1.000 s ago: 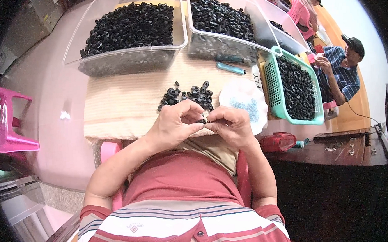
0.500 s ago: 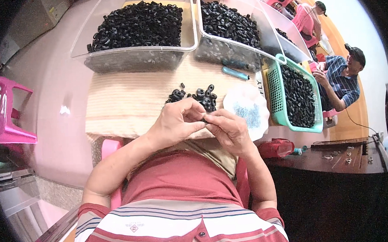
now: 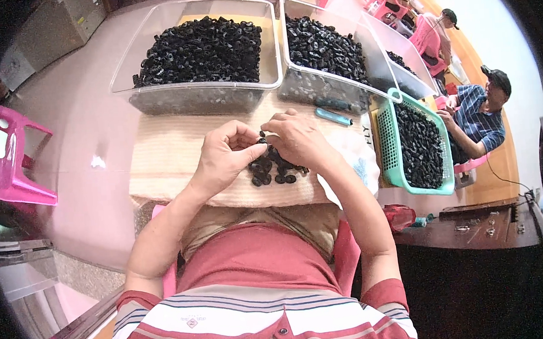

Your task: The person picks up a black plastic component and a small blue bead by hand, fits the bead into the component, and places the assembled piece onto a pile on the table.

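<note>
Above the cloth-covered table (image 3: 167,169) my two hands meet at a small pile of black plastic parts (image 3: 262,171). My left hand (image 3: 222,158) pinches a small black plastic part (image 3: 262,140) between thumb and forefinger. Bent over from the right, my right hand (image 3: 300,138) has its fingertips closed at that same part; whether they grip a piece of their own is hidden. Under my right forearm lies a white scalloped dish (image 3: 337,142) with tiny blue bits in it, partly covered by the arm.
Two clear bins (image 3: 200,92) (image 3: 322,78) full of black parts stand at the back. A green basket (image 3: 387,133) of similar parts is at the right, near a co-worker (image 3: 480,112). A blue-handled tool (image 3: 334,116) lies before the bins; a pink stool (image 3: 22,164) stands left.
Both hands have moved forward from the table's near edge to the pile. My right hand has swung left over it, its forearm now crossing the dish.
</note>
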A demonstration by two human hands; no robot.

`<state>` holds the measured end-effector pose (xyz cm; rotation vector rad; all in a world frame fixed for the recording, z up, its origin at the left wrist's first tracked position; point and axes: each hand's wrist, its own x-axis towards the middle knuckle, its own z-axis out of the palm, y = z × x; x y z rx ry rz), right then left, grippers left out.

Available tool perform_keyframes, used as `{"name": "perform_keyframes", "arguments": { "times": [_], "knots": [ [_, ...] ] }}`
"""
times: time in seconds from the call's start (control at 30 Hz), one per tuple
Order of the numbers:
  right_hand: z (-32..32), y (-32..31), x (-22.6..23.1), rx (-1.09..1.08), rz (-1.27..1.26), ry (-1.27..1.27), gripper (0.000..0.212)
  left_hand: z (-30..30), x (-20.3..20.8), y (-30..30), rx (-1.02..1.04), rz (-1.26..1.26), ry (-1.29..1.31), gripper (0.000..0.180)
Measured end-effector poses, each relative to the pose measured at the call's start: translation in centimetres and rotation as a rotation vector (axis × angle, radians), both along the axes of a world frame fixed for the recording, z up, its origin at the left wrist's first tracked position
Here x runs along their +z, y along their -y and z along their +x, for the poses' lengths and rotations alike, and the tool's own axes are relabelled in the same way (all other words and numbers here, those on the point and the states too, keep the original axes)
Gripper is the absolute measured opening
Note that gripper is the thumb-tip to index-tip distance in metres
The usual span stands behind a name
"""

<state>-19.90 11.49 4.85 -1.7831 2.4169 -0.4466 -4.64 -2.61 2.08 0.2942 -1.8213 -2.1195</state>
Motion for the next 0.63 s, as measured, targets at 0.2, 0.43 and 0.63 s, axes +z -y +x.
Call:
{"name": "perform_keyframes", "arguments": {
  "times": [0.2, 0.43, 0.63],
  "knots": [
    [-0.2, 2.4, 0.0, 0.017, 0.190, -0.053, 0.022, 0.0, -0.5, 0.5, 0.022, 0.009, -0.050, 0.017],
    [0.1, 2.0, -0.3, -0.084, 0.093, -0.008, 0.013, -0.3, -0.5, 0.8, 0.019, 0.034, -0.024, 0.014],
    [0.2, -1.1, -1.7, -0.089, -0.257, 0.191, 0.026, -0.3, -0.4, 0.6, 0.006, -0.001, -0.027, 0.015]
  ]
}}
